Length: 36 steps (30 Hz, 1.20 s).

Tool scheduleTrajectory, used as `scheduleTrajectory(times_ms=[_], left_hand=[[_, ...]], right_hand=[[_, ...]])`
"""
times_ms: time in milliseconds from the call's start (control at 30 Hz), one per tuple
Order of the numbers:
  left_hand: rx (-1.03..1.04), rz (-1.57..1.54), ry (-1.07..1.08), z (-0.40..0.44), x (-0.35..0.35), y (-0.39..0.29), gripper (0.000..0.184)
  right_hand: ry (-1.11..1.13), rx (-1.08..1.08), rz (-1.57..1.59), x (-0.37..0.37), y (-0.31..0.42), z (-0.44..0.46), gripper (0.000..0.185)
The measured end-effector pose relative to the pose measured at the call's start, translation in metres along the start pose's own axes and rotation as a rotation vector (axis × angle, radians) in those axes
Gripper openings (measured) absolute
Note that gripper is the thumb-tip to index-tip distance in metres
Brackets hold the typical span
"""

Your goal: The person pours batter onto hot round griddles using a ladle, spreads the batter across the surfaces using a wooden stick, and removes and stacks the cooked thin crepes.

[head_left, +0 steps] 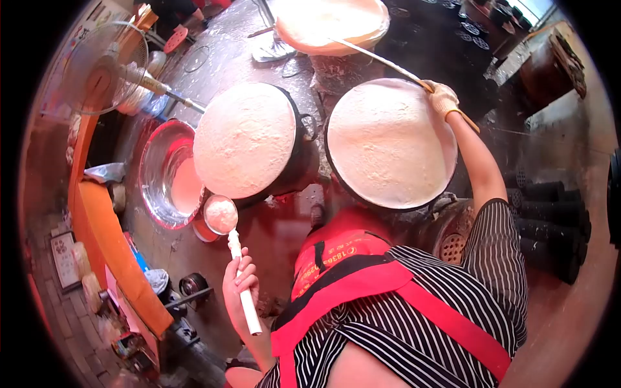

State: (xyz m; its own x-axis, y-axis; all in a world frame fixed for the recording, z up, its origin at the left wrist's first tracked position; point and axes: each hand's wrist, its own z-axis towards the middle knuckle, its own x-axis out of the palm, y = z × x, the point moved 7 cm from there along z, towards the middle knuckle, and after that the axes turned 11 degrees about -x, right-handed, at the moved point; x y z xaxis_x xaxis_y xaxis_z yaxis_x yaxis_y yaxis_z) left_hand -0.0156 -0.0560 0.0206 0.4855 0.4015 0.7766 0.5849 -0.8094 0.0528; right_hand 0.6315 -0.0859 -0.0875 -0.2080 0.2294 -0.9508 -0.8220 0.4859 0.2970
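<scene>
My left hand (240,282) is closed around the white handle of a ladle (251,317). Pale, lumpy batter fills the ladle's bowl, which sits just below the left round griddle (244,140) and beside a wide metal basin (150,187) with pale liquid in it. In a whitish glove, my right hand (444,101) grips a long thin stick (381,59) at the upper right rim of the right round griddle (391,142). The stick's far end reaches a third round griddle (333,26) at the top. A pale layer covers all three griddles.
A standing fan (103,71) is at the upper left, above an orange counter (110,233) with items on and below it. Dark cylinders (550,223) are stacked at the right. A rusty drum (553,64) stands at the upper right.
</scene>
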Motion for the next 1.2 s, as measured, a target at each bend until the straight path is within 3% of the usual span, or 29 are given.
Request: scheduleTrajectory(times_ms=[33, 133, 233, 400, 500, 633, 733, 867, 1033, 1100, 1200], left_hand=[[0.019, -0.014, -0.005, -0.002, -0.001, 0.003, 0.024], [0.049, -0.028, -0.004, -0.004, -0.004, 0.006, 0.023], [0.066, -0.025, 0.038, -0.002, -0.003, 0.005, 0.027], [0.077, 0.011, -0.001, 0.004, 0.007, 0.001, 0.024], [0.039, 0.019, -0.005, 0.013, 0.013, -0.001, 0.024], [-0.018, 0.038, -0.003, 0.022, 0.023, 0.000, 0.024], [-0.033, 0.060, -0.013, 0.027, 0.028, 0.003, 0.024], [-0.061, 0.076, -0.010, 0.030, 0.028, 0.001, 0.024], [-0.017, 0.099, -0.040, 0.028, 0.023, -0.004, 0.023], [-0.006, 0.117, -0.051, 0.028, 0.020, -0.007, 0.024], [-0.004, 0.140, -0.066, 0.030, 0.017, -0.011, 0.024]], right_hand=[[-0.038, -0.027, 0.029, 0.000, 0.002, 0.003, 0.027], [0.143, 0.105, 0.171, 0.003, 0.009, 0.006, 0.027], [0.118, 0.013, 0.105, -0.006, 0.012, 0.006, 0.030], [0.072, -0.014, 0.554, -0.016, 0.007, -0.001, 0.024], [0.072, -0.066, 0.602, -0.024, 0.010, -0.002, 0.024], [0.044, -0.096, 0.519, -0.068, 0.062, -0.015, 0.026], [0.067, -0.075, 0.230, -0.109, 0.114, -0.026, 0.026], [0.005, -0.222, 0.127, -0.119, 0.138, -0.029, 0.028], [-0.015, -0.272, 0.115, -0.117, 0.120, -0.024, 0.026], [-0.263, -0.287, -0.050, -0.117, 0.091, -0.019, 0.028], [-0.231, 0.073, -0.098, -0.120, 0.058, -0.024, 0.042]])
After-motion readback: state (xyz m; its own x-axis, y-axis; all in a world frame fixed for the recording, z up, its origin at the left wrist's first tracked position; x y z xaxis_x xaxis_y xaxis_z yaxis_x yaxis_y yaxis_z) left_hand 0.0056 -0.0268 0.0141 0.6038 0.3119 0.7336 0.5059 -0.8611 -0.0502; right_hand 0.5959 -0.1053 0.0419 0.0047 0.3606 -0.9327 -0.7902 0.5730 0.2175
